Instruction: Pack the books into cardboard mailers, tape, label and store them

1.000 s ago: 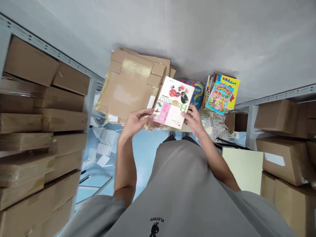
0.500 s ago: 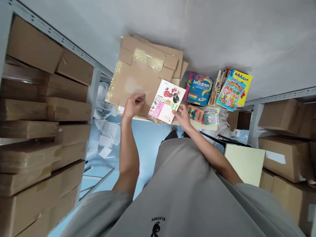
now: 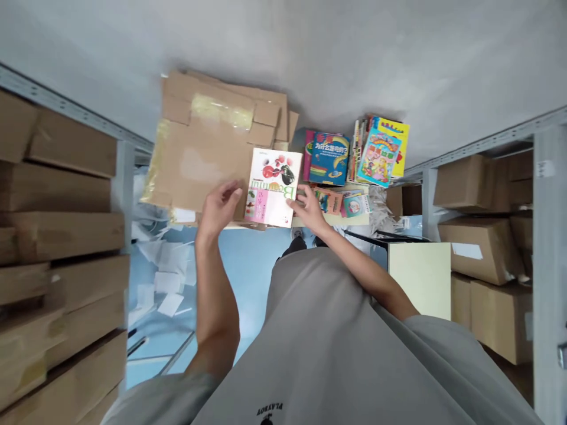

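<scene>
In the head view, my right hand (image 3: 310, 212) grips the white book (image 3: 273, 203) over the near right corner of the cardboard (image 3: 208, 147), not yet released; my left hand (image 3: 218, 208), loosely curled, looks empty. Other books (image 3: 328, 160) sit untouched.

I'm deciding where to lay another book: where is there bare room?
On the flattened cardboard, between its upper tape, the left hand and the white book. It's crowded right of that book: the right hand, small booklets and blue book.

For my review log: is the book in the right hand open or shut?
Shut: the white book shows one flat cover, no spread pages.
</scene>
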Tool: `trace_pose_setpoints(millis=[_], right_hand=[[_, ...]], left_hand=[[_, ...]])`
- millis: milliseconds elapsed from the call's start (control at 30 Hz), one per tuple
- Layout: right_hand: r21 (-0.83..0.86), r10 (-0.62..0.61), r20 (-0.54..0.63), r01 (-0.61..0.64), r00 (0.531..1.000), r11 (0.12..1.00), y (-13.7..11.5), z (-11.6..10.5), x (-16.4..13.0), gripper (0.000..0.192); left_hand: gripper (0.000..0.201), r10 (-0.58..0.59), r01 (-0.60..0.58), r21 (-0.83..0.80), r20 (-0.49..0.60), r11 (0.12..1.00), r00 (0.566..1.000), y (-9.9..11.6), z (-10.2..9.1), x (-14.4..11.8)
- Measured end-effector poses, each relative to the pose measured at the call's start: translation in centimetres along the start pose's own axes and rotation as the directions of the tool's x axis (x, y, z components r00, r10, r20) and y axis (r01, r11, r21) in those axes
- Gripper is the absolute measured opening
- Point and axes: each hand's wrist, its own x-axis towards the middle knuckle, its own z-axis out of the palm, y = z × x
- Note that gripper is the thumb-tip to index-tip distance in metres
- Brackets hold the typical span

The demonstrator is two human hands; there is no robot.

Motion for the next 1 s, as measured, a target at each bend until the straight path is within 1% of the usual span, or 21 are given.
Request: trace_pose_setpoints(millis=[33,100,200,267,300,367,400,467,533,567,600,633,667,700,733,767,800,867,933,1000], right_hand=[[-0.004,-0.036,-0.001,0.036,0.999,0.999,-1.0,-0.9,-0.4,0.082],[-0.017,-0.099,-0.045,0.098,0.994,0.995,-3.0,-3.3,-1.4,0.078],[-0.007,-0.113,-0.137,0.114,0.984,0.994,-5.3,-8.3,-2.9,0.077],[0.007,-0.109,-0.208,0.113,0.972,0.994,-6.3,-12.3,-3.8,0.078],[0.002,-0.12,-0.253,0.124,0.96,0.992,-6.8,-14.4,-4.3,0.079],[-0.036,-0.171,-0.361,0.169,0.917,0.985,-7.8,-18.6,-5.1,0.079],[-0.066,-0.202,-0.415,0.192,0.887,0.979,-8.3,-20.7,-5.4,0.078],[-0.123,-0.254,-0.502,0.223,0.827,0.967,-9.4,-24.6,-6.0,0.075],[-0.156,-0.289,-0.547,0.243,0.786,0.957,-10.2,-27.9,-6.2,0.074],[-0.165,-0.303,-0.553,0.254,0.776,0.953,-10.5,-29.3,-6.2,0.074],[-0.173,-0.316,-0.552,0.265,0.772,0.949,-10.7,-30.6,-6.0,0.075],[-0.181,-0.329,-0.545,0.275,0.771,0.944,-10.8,-31.7,-5.7,0.075],[-0.19,-0.34,-0.538,0.282,0.772,0.94,-10.8,-32.7,-5.2,0.076],[-0.198,-0.347,-0.53,0.285,0.774,0.938,-10.6,-33.5,-4.5,0.076],[-0.203,-0.349,-0.525,0.284,0.777,0.937,-10.4,-34.2,-3.7,0.077],[-0.204,-0.345,-0.52,0.279,0.781,0.938,-10.1,-34.7,-2.8,0.077],[-0.2,-0.338,-0.514,0.274,0.788,0.941,-9.7,-35.2,-1.7,0.078],[-0.186,-0.321,-0.491,0.262,0.81,0.947,-8.6,-35.9,0.8,0.079],[-0.186,-0.31,-0.465,0.251,0.829,0.95,-7.3,-36.5,3.3,0.079],[-0.22,-0.316,-0.46,0.238,0.83,0.946,-6.1,-37.1,5.6,0.079]], left_hand=[[0.055,-0.013,0.014,-0.036,0.038,0.999,0.999,0.8,1.2,-0.6],[0.062,-0.016,0.024,-0.099,0.082,0.995,0.997,2.3,3.9,-1.4],[0.064,0.022,-0.002,-0.172,0.109,0.985,0.994,4.1,8.8,-1.2],[0.062,0.049,-0.014,-0.226,0.152,0.974,0.987,5.3,12.9,-0.1],[0.061,0.063,-0.015,-0.253,0.183,0.967,0.981,5.9,15.2,0.6],[0.058,0.091,-0.016,-0.29,0.248,0.957,0.965,7.1,20.6,2.4],[0.057,0.105,-0.025,-0.282,0.272,0.959,0.957,7.8,23.5,3.3],[0.053,0.096,-0.033,-0.22,0.284,0.975,0.954,9.1,29.2,5.0],[0.047,0.081,-0.047,-0.133,0.27,0.99,0.959,10.2,34.1,6.3],[0.046,0.07,-0.048,-0.087,0.269,0.995,0.961,10.6,36.0,6.8],[0.047,0.056,-0.047,-0.04,0.268,0.998,0.962,11.0,37.3,7.1],[0.049,0.041,-0.042,0.001,0.269,0.999,0.962,11.3,38.2,7.3],[0.05,0.029,-0.038,0.026,0.267,0.999,0.963,11.5,38.4,7.4],[0.049,0.028,-0.037,0.031,0.26,0.999,0.965,11.6,38.1,7.3],[0.047,0.038,-0.043,0.015,0.247,0.999,0.968,11.7,37.3,7.1],[0.044,0.058,-0.056,-0.017,0.23,0.998,0.971,11.8,36.1,6.9],[0.044,0.084,-0.073,-0.061,0.206,0.995,0.975,11.9,34.5,6.5],[0.049,0.119,-0.099,-0.13,0.159,0.987,0.98,12.1,30.8,5.4],[0.056,0.119,-0.102,-0.162,0.098,0.981,0.988,12.4,27.1,4.0],[0.061,0.102,-0.09,-0.17,0.065,0.981,0.993,12.9,24.1,2.5]])
